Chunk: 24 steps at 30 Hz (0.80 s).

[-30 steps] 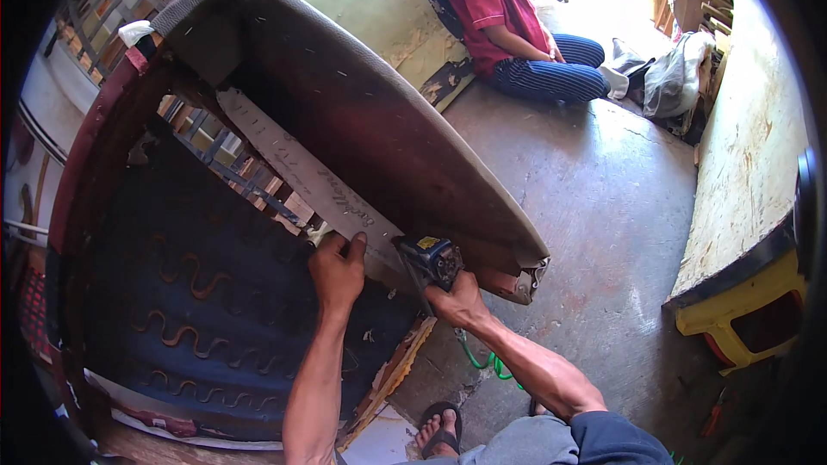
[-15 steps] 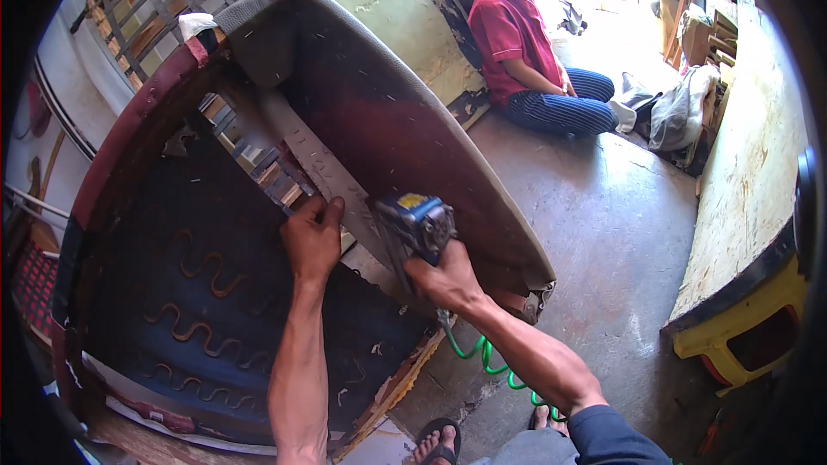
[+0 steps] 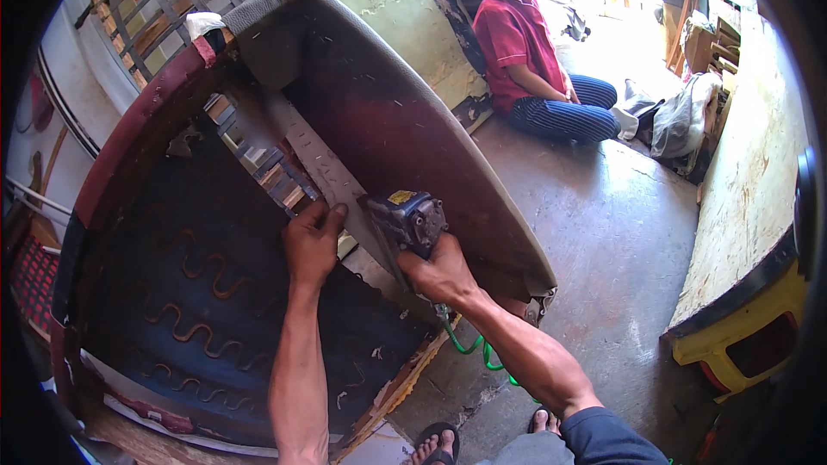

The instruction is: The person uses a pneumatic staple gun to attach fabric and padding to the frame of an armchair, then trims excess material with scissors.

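A blue pneumatic staple gun [image 3: 405, 217] is gripped in my right hand [image 3: 441, 271], with its nose against the pale staple-dotted rail [image 3: 323, 159] of an upholstered seat frame. From its handle runs a green coiled air hose [image 3: 465, 344]. My left hand [image 3: 312, 245] is closed at the edge of the dark fabric [image 3: 233, 232], beside the rail, thumb raised. Its fingertips are partly hidden, but they seem to pinch that edge. Rusty zigzag springs [image 3: 202, 267] show over the fabric. The grey-edged seat side [image 3: 431, 112] curves beyond the gun.
A person in a red shirt [image 3: 517, 43] sits on the grey floor [image 3: 594, 215] at the far side. To the right stand a pale board [image 3: 741, 164] and a yellow plastic stool [image 3: 741, 336]. Woven grey webbing [image 3: 172, 0] is at upper left. My sandalled feet [image 3: 439, 443] are below.
The view has shifted slightly. The staple gun has tilted a little and moved slightly left along with my right hand. My left hand stays at the same edge.
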Each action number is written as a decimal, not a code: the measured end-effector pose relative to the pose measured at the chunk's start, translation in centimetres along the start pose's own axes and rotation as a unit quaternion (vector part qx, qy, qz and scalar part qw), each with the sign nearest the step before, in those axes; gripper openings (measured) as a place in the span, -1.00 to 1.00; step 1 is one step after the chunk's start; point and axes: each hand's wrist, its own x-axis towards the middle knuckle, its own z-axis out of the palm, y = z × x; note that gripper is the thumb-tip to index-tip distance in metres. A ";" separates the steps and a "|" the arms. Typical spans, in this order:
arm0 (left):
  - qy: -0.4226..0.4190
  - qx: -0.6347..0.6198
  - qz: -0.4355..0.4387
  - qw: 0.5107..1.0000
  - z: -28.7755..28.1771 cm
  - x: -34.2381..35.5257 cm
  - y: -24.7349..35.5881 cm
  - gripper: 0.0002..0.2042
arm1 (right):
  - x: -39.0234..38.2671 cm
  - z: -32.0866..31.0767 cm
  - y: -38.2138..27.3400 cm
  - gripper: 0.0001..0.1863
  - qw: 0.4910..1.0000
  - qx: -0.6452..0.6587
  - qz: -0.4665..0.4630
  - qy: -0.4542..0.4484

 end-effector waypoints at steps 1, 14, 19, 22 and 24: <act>0.000 0.000 0.000 1.000 0.1 0.2 -0.1 -0.75 | 0.0 -0.3 0.2 -0.59 1.000 0.000 0.000 0.000; -0.003 -0.019 -0.006 1.000 0.1 -0.2 -0.3 -0.72 | -3.5 0.1 5.0 -0.59 0.999 -0.002 0.048 0.014; 0.004 -0.032 -0.015 0.999 1.6 -1.6 0.0 -0.75 | -6.3 -2.1 5.5 -0.59 0.986 -0.103 0.132 -0.014; 0.104 0.013 -0.011 0.994 4.4 -6.0 -1.3 -0.78 | -12.1 -3.1 7.5 -0.58 0.974 -0.084 0.211 -0.023; 0.030 0.005 -0.022 0.999 7.2 -10.2 -3.2 -0.75 | -16.0 -4.2 8.5 -0.58 0.960 -0.092 0.262 -0.022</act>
